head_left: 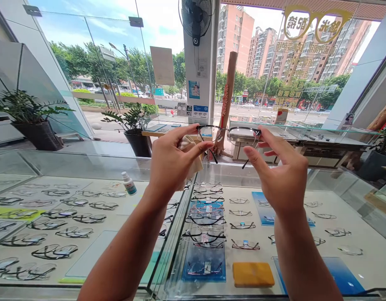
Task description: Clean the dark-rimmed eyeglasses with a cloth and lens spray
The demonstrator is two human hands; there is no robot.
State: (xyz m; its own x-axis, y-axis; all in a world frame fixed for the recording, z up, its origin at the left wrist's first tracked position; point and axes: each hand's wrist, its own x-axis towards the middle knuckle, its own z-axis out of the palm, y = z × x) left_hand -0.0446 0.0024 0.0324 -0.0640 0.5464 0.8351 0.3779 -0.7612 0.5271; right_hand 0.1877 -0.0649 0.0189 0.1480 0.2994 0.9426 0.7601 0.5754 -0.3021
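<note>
**Both hands raise one pair of glasses above the glass worktop**

Both forearms reach forward and upward, wrists level, backs of the hands toward the camera. The left hand (171, 161) pinches the left end of the glasses (229, 136) between thumb and forefinger, its grip closed narrowly on the frame; a cloth (193, 156) is bunched against its palm, mostly hidden behind the fingers. The right hand (282, 175) holds the right end of the frame, thumb below and forefinger on top, its remaining fingers spread loosely.

One pair of glasses is held, spanning the gap between the two grips, its two temples hanging down folded partway. Below the left grip, one small white bottle (129, 184) stands on the worktop (86, 167). Below the right grip lies one orange pad (253, 274) inside the case. Many display frames fill the case under the glass; reflections make an exact count impossible.
</note>
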